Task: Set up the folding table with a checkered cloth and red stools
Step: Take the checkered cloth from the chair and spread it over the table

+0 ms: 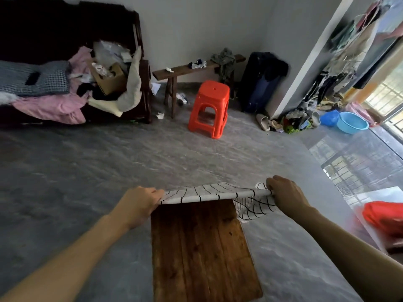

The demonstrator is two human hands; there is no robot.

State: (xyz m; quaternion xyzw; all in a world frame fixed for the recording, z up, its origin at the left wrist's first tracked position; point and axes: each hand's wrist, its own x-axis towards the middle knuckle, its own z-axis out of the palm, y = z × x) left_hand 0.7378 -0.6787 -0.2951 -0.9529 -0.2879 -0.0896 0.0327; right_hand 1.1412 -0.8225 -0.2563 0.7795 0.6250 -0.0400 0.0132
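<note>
- Grey concrete floor (pixel 109 160) fills most of the room, with pale walls behind and bright light coming from a barred opening at the right edge.
- A brown wooden table top (pixel 200 253) sits low in the middle of the view, its planks running away from the person; most of its surface is bare.
- The checkered cloth (pixel 209 192), white with thin black lines, is bunched along the table's far edge; a loose part hangs off the far right corner.
- The left hand (pixel 139 203) grips the cloth's left end at the table's far left corner, fingers curled round the fabric.
- The right hand (pixel 283 192) grips the cloth's right end just past the far right corner, fingers curled over the rolled edge.
- The cloth is pulled into a band between the two hands.
- Red stools (pixel 210 109), stacked, stand on the floor well beyond the table, near the back wall.
- Just behind the stools a dark wooden bench (pixel 185 69) carries a few rags and socks.
- A dark sofa (pixel 65 29) at the back left is heaped with pink and grey clothes and a cardboard box.
- A blue basin (pixel 351 123) lies on the floor at the right, beside a pile of shoes and clothes.
- Something red (pixel 383 216) rests at the right edge, blurred.
</note>
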